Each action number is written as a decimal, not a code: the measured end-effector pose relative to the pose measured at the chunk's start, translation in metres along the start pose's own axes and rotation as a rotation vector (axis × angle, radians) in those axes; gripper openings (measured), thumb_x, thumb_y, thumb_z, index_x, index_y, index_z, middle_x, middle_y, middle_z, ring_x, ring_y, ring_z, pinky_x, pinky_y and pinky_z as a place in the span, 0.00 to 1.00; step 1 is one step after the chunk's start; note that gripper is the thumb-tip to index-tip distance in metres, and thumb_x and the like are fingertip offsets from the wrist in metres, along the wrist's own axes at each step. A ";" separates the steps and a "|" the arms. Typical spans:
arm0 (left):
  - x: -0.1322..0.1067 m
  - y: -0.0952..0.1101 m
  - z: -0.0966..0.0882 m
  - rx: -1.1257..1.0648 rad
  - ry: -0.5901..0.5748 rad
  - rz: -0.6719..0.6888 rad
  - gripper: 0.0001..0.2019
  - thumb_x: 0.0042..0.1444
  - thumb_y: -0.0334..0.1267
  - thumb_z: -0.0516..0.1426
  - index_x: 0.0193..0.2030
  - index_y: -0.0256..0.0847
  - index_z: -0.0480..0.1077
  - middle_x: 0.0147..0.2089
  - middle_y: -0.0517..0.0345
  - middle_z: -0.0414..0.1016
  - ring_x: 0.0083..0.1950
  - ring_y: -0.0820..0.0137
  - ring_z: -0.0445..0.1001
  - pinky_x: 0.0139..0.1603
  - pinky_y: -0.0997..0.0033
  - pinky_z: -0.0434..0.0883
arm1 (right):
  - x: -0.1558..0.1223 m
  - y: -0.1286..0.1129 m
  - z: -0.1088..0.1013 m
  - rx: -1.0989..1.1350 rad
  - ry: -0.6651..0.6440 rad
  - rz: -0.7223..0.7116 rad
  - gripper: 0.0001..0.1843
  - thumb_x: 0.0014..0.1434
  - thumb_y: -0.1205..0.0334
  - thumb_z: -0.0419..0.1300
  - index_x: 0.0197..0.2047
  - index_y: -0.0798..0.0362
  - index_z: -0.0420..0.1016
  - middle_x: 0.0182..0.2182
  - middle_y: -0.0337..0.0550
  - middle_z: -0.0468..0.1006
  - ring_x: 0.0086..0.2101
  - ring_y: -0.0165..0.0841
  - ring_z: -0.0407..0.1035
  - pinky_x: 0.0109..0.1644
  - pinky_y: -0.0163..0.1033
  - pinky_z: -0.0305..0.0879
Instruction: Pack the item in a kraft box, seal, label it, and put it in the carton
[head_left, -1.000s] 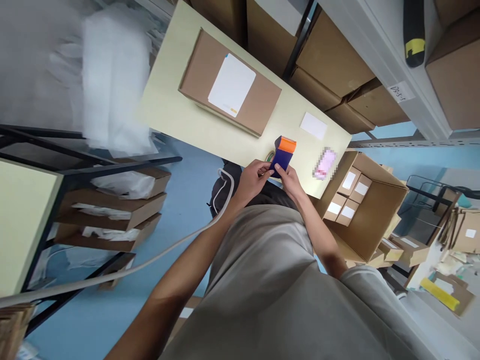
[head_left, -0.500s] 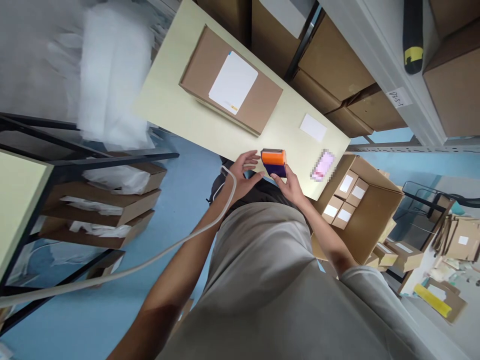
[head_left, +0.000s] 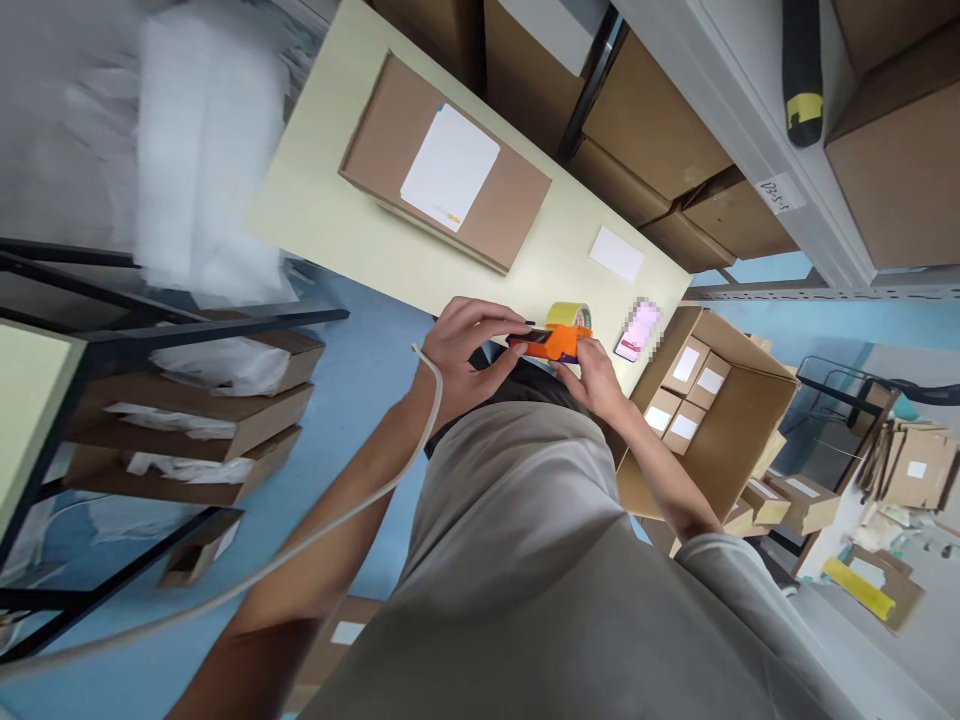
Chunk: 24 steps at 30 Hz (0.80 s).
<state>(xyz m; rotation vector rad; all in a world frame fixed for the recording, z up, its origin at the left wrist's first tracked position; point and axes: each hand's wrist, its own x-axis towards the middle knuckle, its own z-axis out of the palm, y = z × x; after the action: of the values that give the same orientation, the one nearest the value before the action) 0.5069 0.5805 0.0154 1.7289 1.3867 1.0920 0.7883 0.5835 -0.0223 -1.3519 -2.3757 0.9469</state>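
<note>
I hold a small orange-topped, dark blue box (head_left: 553, 343) with both hands just over the near edge of the pale yellow table (head_left: 352, 230). My left hand (head_left: 465, 345) curls round its left end, fingers closed over the top. My right hand (head_left: 596, 372) grips its right end from below. A roll of yellowish tape (head_left: 568, 314) lies on the table right behind the box.
A flat brown parcel (head_left: 517, 200) with a white label (head_left: 448, 167) lies further back on the table, with a white card (head_left: 616, 253) and a pink phone (head_left: 637, 328). An open carton (head_left: 742, 420) of small boxes stands right. Shelves with cartons rise behind; black racks stand left.
The box has turned from upright to flat, orange side now up, and come lower toward me. My left hand closed over it. The tape roll came into sight.
</note>
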 end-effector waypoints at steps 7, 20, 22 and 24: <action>-0.008 0.000 -0.002 0.099 0.056 0.172 0.08 0.79 0.40 0.61 0.54 0.51 0.84 0.50 0.53 0.89 0.51 0.59 0.84 0.57 0.50 0.81 | -0.003 -0.005 -0.001 -0.047 -0.010 -0.016 0.19 0.83 0.48 0.55 0.62 0.52 0.78 0.53 0.61 0.86 0.53 0.54 0.79 0.63 0.64 0.78; -0.012 0.006 -0.011 0.048 -0.021 -0.059 0.14 0.79 0.52 0.58 0.56 0.59 0.86 0.51 0.52 0.89 0.56 0.50 0.84 0.66 0.33 0.80 | -0.002 -0.010 -0.006 -0.059 -0.040 -0.046 0.18 0.83 0.47 0.56 0.61 0.50 0.77 0.54 0.61 0.85 0.53 0.54 0.79 0.63 0.65 0.77; -0.012 0.002 -0.010 0.030 -0.032 -0.065 0.14 0.78 0.53 0.58 0.58 0.60 0.86 0.52 0.52 0.89 0.56 0.50 0.84 0.66 0.34 0.80 | -0.003 -0.010 -0.005 -0.065 -0.038 -0.054 0.18 0.83 0.48 0.55 0.62 0.50 0.77 0.55 0.61 0.85 0.53 0.54 0.79 0.63 0.65 0.77; -0.013 0.001 -0.009 0.003 -0.053 -0.065 0.14 0.78 0.52 0.59 0.59 0.61 0.86 0.54 0.52 0.89 0.57 0.51 0.83 0.67 0.35 0.80 | -0.005 -0.009 -0.004 -0.077 -0.028 -0.073 0.17 0.83 0.49 0.55 0.62 0.50 0.77 0.54 0.60 0.85 0.53 0.54 0.79 0.63 0.65 0.77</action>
<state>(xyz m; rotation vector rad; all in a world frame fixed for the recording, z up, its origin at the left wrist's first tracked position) 0.4976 0.5678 0.0178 1.6907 1.4027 1.0016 0.7870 0.5778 -0.0125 -1.2762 -2.4875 0.8684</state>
